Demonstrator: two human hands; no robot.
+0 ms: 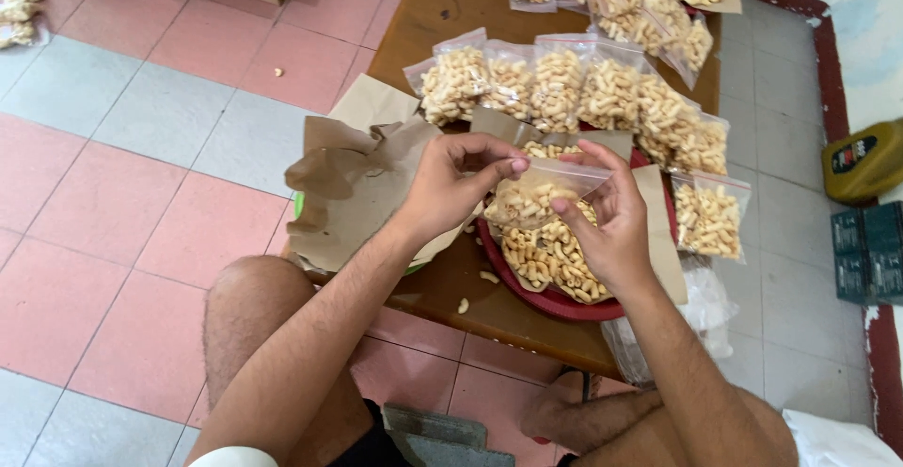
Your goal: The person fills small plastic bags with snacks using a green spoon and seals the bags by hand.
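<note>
Knees and forearms fill the bottom of our view, bare legs tucked up against the low wooden table we're working at, which is the biggest thing out past our hands. Just left of our left hand sits a crumpled heap of brown paper, and right under both hands is the red basin lined with more of that paper and loaded with curly tan snacks. Beyond our fingertips there's a row of filled clear bags leaning on each other, with a second bunch farther back and one more standing off to the right of our right hand. Up in front of us we've got the small clear zip bag, part full of the same snacks, held above the basin. Our left hand is pinching its top edge between thumb and fingers, and our right hand is closed on the other end of that edge. A couple of loose snack pieces lie on the wood just below our left wrist.
</note>
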